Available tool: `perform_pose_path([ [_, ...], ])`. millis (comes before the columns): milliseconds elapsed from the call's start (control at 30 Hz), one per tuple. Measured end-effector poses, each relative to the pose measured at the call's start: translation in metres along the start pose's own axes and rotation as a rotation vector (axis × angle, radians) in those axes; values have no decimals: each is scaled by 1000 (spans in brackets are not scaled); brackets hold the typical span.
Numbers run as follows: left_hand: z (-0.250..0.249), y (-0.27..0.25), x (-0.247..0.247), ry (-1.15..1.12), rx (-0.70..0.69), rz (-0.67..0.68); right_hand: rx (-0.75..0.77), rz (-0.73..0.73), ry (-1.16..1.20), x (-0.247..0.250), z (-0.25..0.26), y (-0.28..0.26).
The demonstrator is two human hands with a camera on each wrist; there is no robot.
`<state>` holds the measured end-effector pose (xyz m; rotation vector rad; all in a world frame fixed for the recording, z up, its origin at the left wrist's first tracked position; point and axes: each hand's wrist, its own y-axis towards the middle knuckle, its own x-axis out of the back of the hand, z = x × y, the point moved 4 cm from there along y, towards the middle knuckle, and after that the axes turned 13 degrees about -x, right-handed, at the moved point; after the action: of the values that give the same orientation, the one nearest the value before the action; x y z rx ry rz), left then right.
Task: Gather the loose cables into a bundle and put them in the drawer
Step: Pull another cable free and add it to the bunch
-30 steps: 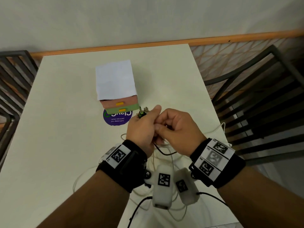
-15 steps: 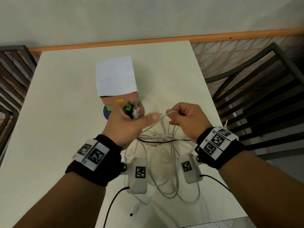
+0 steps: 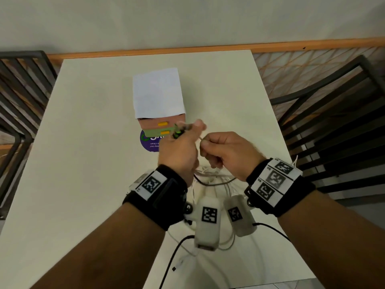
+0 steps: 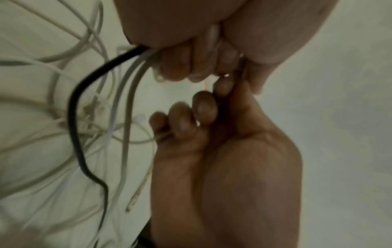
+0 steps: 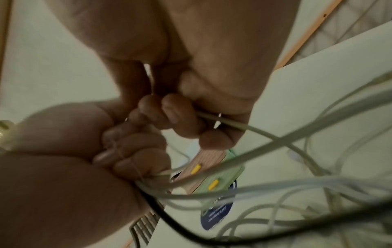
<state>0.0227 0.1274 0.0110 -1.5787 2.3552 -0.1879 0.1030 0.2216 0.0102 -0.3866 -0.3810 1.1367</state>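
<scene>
**Cables half gathered, drawers still shut**

Head view: both hands are up over the table. The left hand is closed round a bunch of cable ends. The right hand pinches one pale cable just beside it. Most of the cables hang down in loose loops. The drawers look shut.

Left wrist view: the black cable and pale ones run out of the left fist.

Right wrist view: the right fingers curl round one pale cable. Bundling is not done, and nothing is in a drawer.
</scene>
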Motion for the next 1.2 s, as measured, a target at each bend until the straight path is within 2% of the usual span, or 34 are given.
perform_pose_path([
  [67, -3, 16, 15, -108, -39, -128, -6, -29, -83, 7, -6, -1],
  [100, -4, 19, 19, -147, -64, -109, -1, -51, -88, 11, -8, -2],
  [200, 1, 2, 4, -24, -74, 175, 61, -35, -3, 9, -5, -3],
  [233, 2, -5, -3, 29, -54, 246, 71, -13, 14, 6, -2, -4],
  [267, 3, -8, -7, 49, -33, 260, 76, 3, 4, 3, 1, -5],
  [367, -3, -3, -9, 6, -8, 187, 102, 39, -64, -3, 5, -7],
  [433, -10, 1, -5, -11, -84, 145, 117, 57, -69, -3, 5, -8],
  [467, -13, 4, -2, -35, -127, 83, 123, 55, -62, -1, 5, -9],
  [533, -16, 13, 8, -157, -156, -56, 112, -12, -76, 7, 0, -10],
  [567, -14, 19, 11, -215, -158, -48, 108, -58, -88, 12, -4, -10],
  [633, -9, 15, 6, -137, -155, 123, 99, -89, -16, 18, -9, -10],
  [700, -10, -10, -9, 22, -143, 378, 88, -15, 139, 15, -7, -13],
  [733, -10, -14, -13, 39, -134, 410, 85, 30, 205, 13, -6, -13],
  [767, -12, -12, -14, 17, -133, 350, 86, 48, 229, 12, -5, -14],
  [800, -16, -6, -10, -41, -122, 234, 83, 43, 242, 12, -5, -15],
  [867, -18, 13, 2, -164, -110, 19, 48, -28, 217, 17, -9, -16],
  [900, -18, 17, 5, -149, -125, 1, 37, -56, 200, 20, -11, -17],
  [933, -16, 13, 5, -89, -135, 55, 33, -63, 205, 21, -14, -17],
  [1000, -13, -11, -8, 57, -178, 295, 28, -21, 255, 17, -14, -20],
  [1033, -13, -21, -14, 81, -197, 365, 27, 6, 271, 13, -13, -21],
  [1067, -14, -21, -15, 92, -227, 332, 28, 25, 268, 10, -13, -22],
  [1167, -16, -3, -2, -43, -201, 3, 21, -11, 164, 8, -15, -22],
  [1200, -14, -1, 0, -56, -192, -9, 20, -23, 142, 10, -15, -22],
])
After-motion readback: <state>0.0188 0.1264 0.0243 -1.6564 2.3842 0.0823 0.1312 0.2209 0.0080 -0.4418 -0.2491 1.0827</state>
